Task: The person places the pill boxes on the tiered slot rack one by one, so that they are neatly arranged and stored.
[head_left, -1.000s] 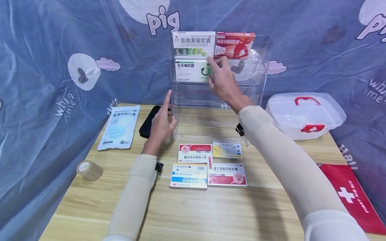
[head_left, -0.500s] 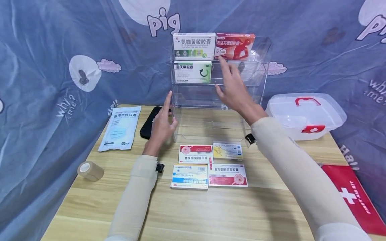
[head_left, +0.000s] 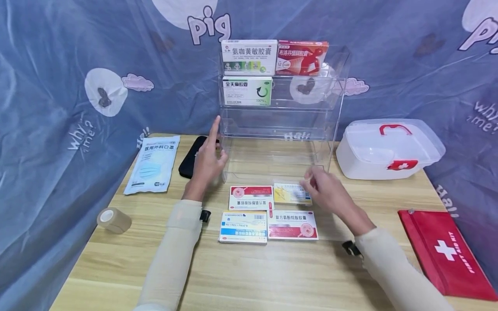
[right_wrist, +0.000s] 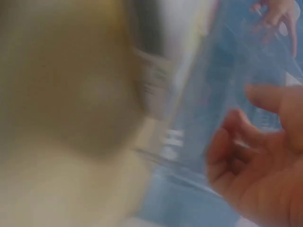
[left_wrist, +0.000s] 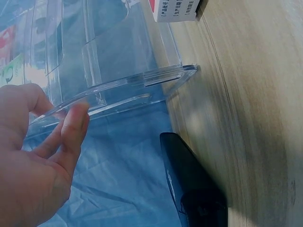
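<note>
My left hand (head_left: 208,160) rests against the left side of a clear tiered display rack (head_left: 272,123), its index finger straight along the edge. My right hand (head_left: 326,190) hovers by the right end of a yellow-and-white medicine box (head_left: 288,193), fingers loosely bent and holding nothing; it partly covers that box. Beside it lie two red-and-white medicine boxes, one upper left (head_left: 250,192) and one below (head_left: 292,224), and a blue-and-white medicine box (head_left: 243,229). On the rack's top tier stand a white-green box (head_left: 250,56) and a red box (head_left: 301,58); the tier below bears another white-green box (head_left: 247,91).
A mask packet (head_left: 152,164), a black case (head_left: 190,160) and a tan bandage roll (head_left: 114,220) lie on the left. To the right are a lidded white first-aid box (head_left: 365,155) and a red first-aid pouch (head_left: 439,246). A blue curtain (head_left: 167,86) hangs behind.
My right hand has left the white-green box on the second tier and come down to the yellow-and-white box on the table. The left hand has stayed at the rack's side.
</note>
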`<move>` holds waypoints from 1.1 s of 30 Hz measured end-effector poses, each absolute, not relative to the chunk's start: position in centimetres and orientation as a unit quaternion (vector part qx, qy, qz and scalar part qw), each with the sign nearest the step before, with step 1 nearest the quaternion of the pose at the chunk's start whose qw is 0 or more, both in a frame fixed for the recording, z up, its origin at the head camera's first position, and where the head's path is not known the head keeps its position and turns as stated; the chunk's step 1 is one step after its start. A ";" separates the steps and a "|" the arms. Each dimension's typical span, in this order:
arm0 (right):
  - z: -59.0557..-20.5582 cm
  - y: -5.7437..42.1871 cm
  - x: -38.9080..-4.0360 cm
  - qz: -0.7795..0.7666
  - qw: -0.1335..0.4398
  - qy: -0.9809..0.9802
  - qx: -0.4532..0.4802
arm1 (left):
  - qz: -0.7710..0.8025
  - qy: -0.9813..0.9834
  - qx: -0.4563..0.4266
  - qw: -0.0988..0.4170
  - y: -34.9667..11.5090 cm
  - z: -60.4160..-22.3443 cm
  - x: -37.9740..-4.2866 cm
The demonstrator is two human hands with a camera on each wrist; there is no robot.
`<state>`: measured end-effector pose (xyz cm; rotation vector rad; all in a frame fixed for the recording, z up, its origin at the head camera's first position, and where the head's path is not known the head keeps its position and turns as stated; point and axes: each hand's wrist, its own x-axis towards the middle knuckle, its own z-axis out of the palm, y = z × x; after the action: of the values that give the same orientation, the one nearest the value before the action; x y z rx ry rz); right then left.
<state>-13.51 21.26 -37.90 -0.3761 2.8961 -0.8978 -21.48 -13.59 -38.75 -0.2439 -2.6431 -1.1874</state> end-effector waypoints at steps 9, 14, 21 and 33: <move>-40.9 24.3 -7.6 -0.353 0.199 0.908 -0.107 | -0.404 -0.903 -0.081 0.119 -13.7 -38.7 -21.5; -41.3 24.3 -6.9 -0.377 0.196 0.896 -0.128 | -0.401 -0.904 -0.082 0.123 -13.9 -38.7 -21.5; -41.2 25.1 -7.0 -0.395 0.213 0.883 -0.138 | -0.402 -0.904 -0.082 0.119 -13.7 -38.9 -21.6; -41.3 26.7 -6.1 -0.419 0.193 0.867 -0.188 | -0.398 -0.905 -0.082 0.126 -13.6 -38.9 -21.6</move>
<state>-6.12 26.69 -41.26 -0.5276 2.4339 -1.1758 -21.55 -13.61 -38.85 -0.2396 -2.6366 -1.1586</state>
